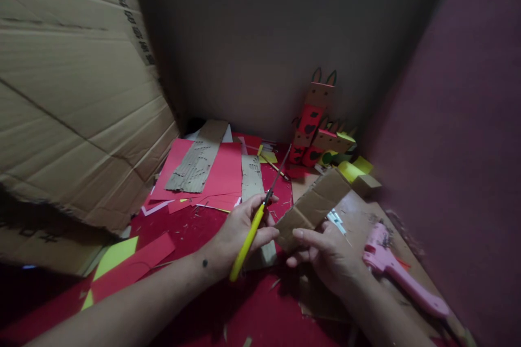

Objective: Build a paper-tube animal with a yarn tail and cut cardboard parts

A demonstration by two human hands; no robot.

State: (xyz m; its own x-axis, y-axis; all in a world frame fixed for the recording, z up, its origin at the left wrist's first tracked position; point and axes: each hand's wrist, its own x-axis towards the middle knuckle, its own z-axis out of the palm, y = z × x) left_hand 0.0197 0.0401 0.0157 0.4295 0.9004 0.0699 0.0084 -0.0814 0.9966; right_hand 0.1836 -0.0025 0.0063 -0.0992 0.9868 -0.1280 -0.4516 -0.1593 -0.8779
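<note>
Two bare hands worked over a red surface point(183, 236), low of centre in the view. The right hand point(331, 257), at 5 o'clock, had its grip clamped on a brown cardboard piece point(317, 203), which slanted up toward 2 o'clock. The left hand point(232, 230), at 6 o'clock, had its grip closed around yellow-handled scissors point(250, 238), blades pointing to 1 o'clock; its thumb tip was at the cardboard's near end. Whether the blades were parted was hard to tell. Red sheets point(227, 171) lay at 9 o'clock, decorated cardboard figures point(312, 119) stood at 2 o'clock, and a pink glue gun point(396, 274) lay at 4 o'clock.

The bare blades, so near the fingers, could nick skin if the left wrist turned. Pinched only near one end, the cardboard could swing or bend. The right forearm, beside the glue gun, could knock it, or be burned if its nozzle was hot.
</note>
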